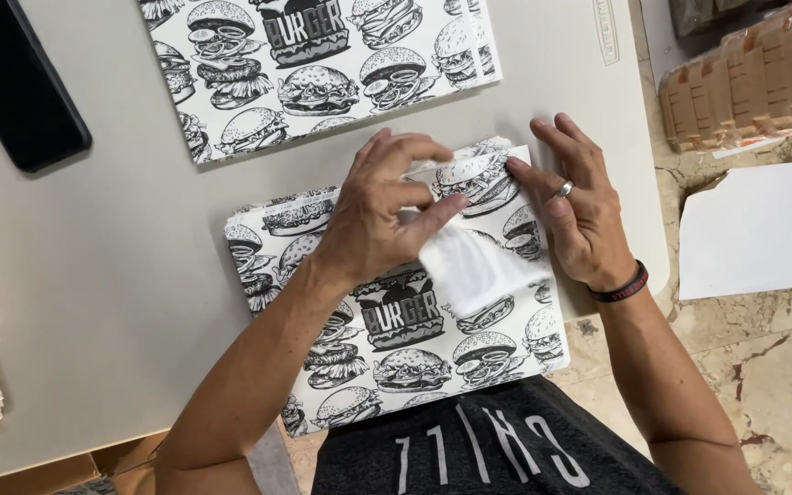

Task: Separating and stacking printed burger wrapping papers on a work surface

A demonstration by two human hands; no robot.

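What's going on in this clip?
A person at a light grey table is working a printed paper bag that lies flat in front of them. The left hand pinches a folded-over white flap near the bag's far end, while the right hand presses flat beside it. A second printed bag lies further back, a black phone at the far left.

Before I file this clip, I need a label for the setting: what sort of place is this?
Probably a small workshop where paper bags are made or folded by hand. Both hands fold a burger-printed paper bag on a grey table, a second printed bag lies beyond it, and bundled brown paper bags sit on the floor.
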